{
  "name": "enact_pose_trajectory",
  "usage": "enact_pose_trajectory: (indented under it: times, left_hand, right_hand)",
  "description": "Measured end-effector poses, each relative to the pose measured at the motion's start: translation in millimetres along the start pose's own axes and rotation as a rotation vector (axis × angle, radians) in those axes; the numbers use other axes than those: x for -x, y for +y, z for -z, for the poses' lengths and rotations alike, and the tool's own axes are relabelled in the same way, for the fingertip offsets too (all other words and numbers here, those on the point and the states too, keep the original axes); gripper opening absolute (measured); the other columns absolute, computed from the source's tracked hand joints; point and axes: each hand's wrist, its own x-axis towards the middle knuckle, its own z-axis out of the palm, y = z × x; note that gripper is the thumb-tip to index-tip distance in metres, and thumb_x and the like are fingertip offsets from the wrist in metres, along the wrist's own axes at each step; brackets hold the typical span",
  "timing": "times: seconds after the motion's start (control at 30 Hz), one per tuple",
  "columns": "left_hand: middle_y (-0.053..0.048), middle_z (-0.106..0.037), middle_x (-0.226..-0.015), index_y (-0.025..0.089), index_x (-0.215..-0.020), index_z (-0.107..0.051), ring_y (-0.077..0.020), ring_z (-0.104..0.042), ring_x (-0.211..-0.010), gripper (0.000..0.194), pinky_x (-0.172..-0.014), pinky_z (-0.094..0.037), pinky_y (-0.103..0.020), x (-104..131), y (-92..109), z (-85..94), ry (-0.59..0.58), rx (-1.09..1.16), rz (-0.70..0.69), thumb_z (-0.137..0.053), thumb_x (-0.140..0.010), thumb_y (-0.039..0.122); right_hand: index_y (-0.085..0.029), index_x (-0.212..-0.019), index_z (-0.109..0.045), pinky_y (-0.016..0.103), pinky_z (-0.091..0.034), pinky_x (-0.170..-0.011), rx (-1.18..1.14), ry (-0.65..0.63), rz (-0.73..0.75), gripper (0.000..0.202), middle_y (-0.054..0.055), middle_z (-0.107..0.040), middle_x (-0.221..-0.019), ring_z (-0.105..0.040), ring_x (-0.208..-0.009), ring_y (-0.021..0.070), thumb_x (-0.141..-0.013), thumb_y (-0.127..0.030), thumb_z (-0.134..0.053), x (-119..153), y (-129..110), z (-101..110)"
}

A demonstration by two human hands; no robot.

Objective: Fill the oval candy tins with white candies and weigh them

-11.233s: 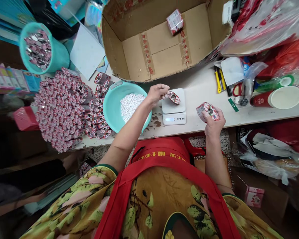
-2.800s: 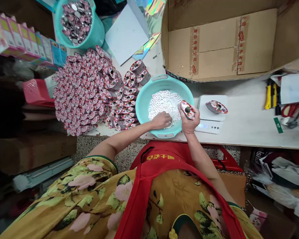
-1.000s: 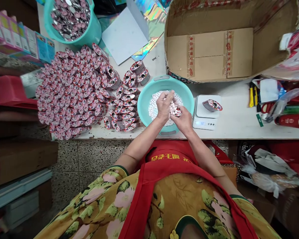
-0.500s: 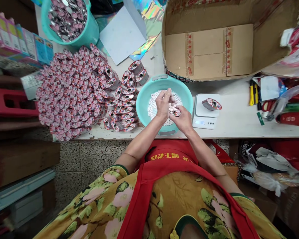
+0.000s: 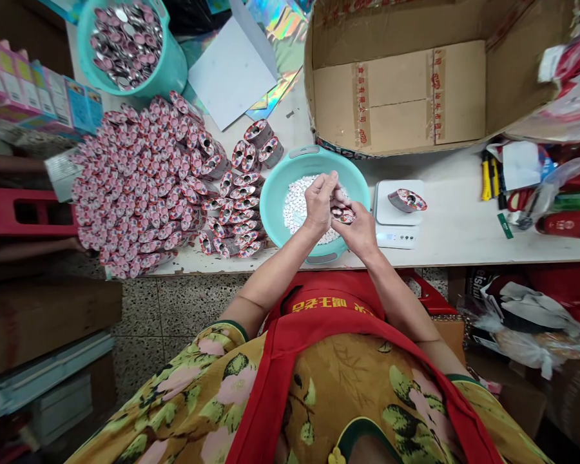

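Observation:
Both hands are over a turquoise basin (image 5: 275, 187) partly filled with small white pellets (image 5: 297, 193). My right hand (image 5: 360, 231) is closed around a small printed container (image 5: 347, 216), its patterned oval top showing by the fingertips. My left hand (image 5: 319, 201) is cupped with bent fingers just above the container, with pale pellets showing between the two hands. Its palm side is partly hidden. Just right of the basin, another printed container (image 5: 408, 200) rests tilted on a white digital scale (image 5: 384, 212).
A large pile of pink-topped containers (image 5: 130, 187) covers the table's left side. Several open containers (image 5: 244, 216) stand beside the basin. A turquoise bucket (image 5: 174, 71) holds pink and silver lids. An open cardboard box (image 5: 401, 96) stands behind. Another person's hand (image 5: 80, 245) shows at far left.
The view has shifted slightly. My left fingers have moved down a little over the container, and fewer pellets show between my hands. Another person's hand has come into sight by the pile.

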Motion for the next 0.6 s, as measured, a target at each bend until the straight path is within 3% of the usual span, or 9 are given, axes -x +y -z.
enact_pose_trajectory:
  times: [0.17,0.3,0.37,0.47,0.6]
  left_hand:
    - [0.003,-0.054,-0.059,0.019,-0.078,-0.060,-0.0092,-0.060,-0.054,0.034,-0.054,-0.048,-0.020,-2,5,-0.7,-0.072,-0.045,0.065,-0.069,-0.089,0.049]
    - [0.001,-0.059,-0.067,0.021,-0.086,-0.063,-0.0093,-0.056,-0.055,0.031,-0.054,-0.044,-0.021,-33,5,35.4,0.054,-0.166,-0.099,-0.058,-0.095,0.050]
    - [0.001,-0.059,-0.068,0.020,-0.082,-0.062,-0.0091,-0.052,-0.052,0.024,-0.052,-0.039,-0.021,-52,-10,60.3,0.033,-0.390,-0.106,-0.058,-0.093,0.042]
    - [0.001,-0.059,-0.067,0.019,-0.075,-0.062,-0.0105,-0.051,-0.055,0.015,-0.055,-0.038,-0.022,-67,-45,85.7,-0.141,-0.797,-0.024,-0.061,-0.087,0.028]
    - [-0.001,-0.062,-0.073,0.020,-0.091,-0.069,-0.0153,-0.057,-0.066,0.017,-0.066,-0.043,-0.026,-63,-77,86.2,-0.251,-1.081,-0.028,-0.052,-0.089,0.023]
  right_hand:
    - [-0.019,-0.091,-0.066,0.036,-0.054,-0.080,-0.242,-0.022,-0.086,0.037,0.002,-0.070,-0.085,-0.064,-0.080,0.0197,-0.067,-0.045,-0.076,3,16,2]
    - [-0.020,-0.108,-0.069,0.038,-0.056,-0.092,-0.453,-0.024,-0.122,0.053,0.004,-0.075,-0.105,-0.070,-0.096,0.0216,-0.063,-0.047,-0.083,14,30,13]
    - [-0.020,-0.108,-0.070,0.038,-0.056,-0.094,-0.481,0.013,-0.151,0.055,0.006,-0.075,-0.109,-0.070,-0.099,0.0224,-0.062,-0.046,-0.085,20,35,21]
    - [-0.020,-0.109,-0.070,0.039,-0.057,-0.093,-0.485,0.028,-0.187,0.056,0.007,-0.075,-0.109,-0.071,-0.099,0.0230,-0.062,-0.047,-0.085,25,41,30]
    - [-0.021,-0.111,-0.071,0.038,-0.057,-0.094,-0.467,0.037,-0.183,0.056,0.006,-0.075,-0.111,-0.070,-0.101,0.0222,-0.063,-0.046,-0.085,32,48,41]
